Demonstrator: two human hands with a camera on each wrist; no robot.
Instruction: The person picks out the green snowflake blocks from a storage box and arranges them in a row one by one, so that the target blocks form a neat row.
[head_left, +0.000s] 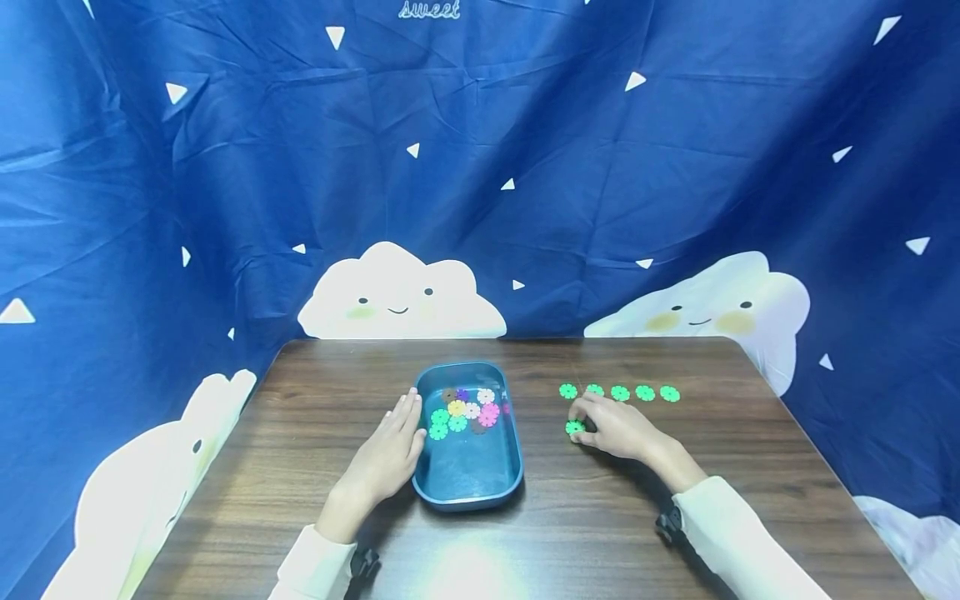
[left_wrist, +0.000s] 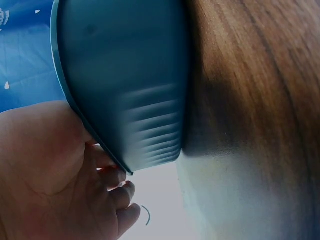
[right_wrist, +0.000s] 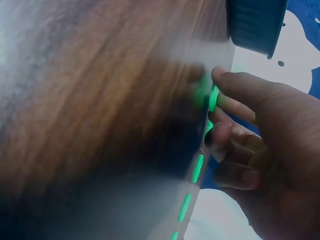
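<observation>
Head view: a green flower-shaped plastic disc [head_left: 574, 427] is pinched flat against the dark wood-grain table [head_left: 600, 517] by the curled fingertips of the right hand [head_left: 617, 431], just below a row of five matching green discs [head_left: 619, 392]. The left hand [head_left: 386, 457] is laid with straight fingers against the side of the blue oblong plastic tray [head_left: 467, 492], which holds mixed coloured discs [head_left: 468, 408]. Placement is best judged by row spacing; the tray should be kept braced, and neighbouring discs left undisturbed on release.
</observation>
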